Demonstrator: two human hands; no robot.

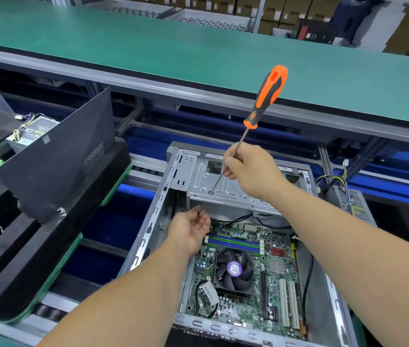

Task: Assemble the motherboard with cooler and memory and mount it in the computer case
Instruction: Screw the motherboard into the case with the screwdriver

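An open grey computer case (145,236) lies flat in front of me. Inside it sits the green motherboard (276,284) with a black cooler fan (233,270) and memory sticks (233,242) in blue slots. My right hand (251,169) pinches the metal shaft of a long screwdriver with an orange and black handle (268,93). The shaft passes down through a hole in the case's drive bracket (226,186). My left hand (190,231) is under the bracket at the board's far left corner, fingers curled by the screwdriver tip; whether it holds a screw is unclear.
A black side panel (58,156) leans on black foam trays at the left. Power supplies with loose cables stand at the far left (33,130) and right (348,199). A green conveyor shelf (173,46) runs across above.
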